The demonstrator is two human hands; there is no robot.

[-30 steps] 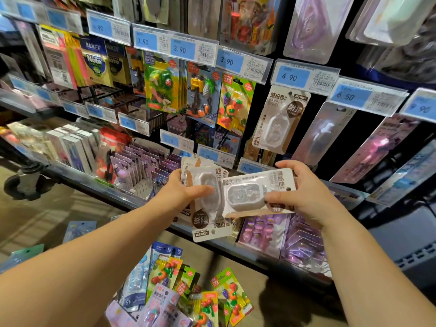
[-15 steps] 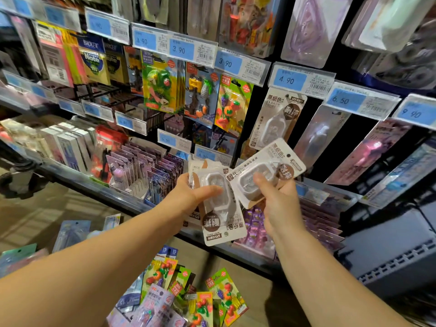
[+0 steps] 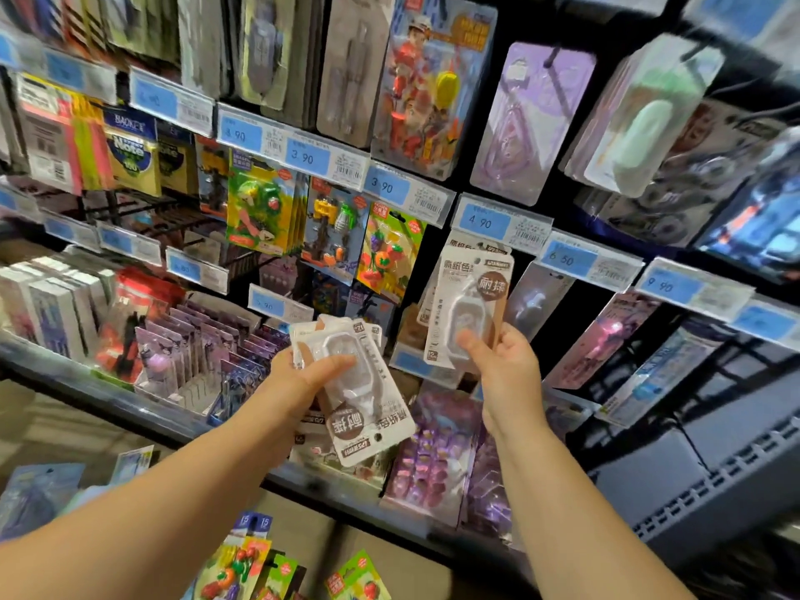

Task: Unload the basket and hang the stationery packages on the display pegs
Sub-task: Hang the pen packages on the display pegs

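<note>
My left hand (image 3: 298,383) grips a small stack of white correction-tape packages (image 3: 368,409), held upside down with the brown round label at the bottom. My right hand (image 3: 502,374) pinches one more such package (image 3: 469,305) by its lower end and holds it upright against the display, just under the 4.90 price tag (image 3: 487,220). The same kind of package (image 3: 465,246) hangs right behind it on that peg. The peg itself is hidden by the packages. Colourful eraser packages (image 3: 242,569) lie below, at the bottom edge of the view.
Eraser sets (image 3: 391,253) hang on pegs to the left of the held package. Pale blister packs (image 3: 537,300) hang to the right. A lower shelf holds purple card packs (image 3: 433,461) and boxed items (image 3: 52,309). Higher rows of pegs carry larger packages (image 3: 433,84).
My right hand turned its package from sideways to upright and lifted it up to the peg under the 4.90 tag. My left hand stayed in place with its stack.
</note>
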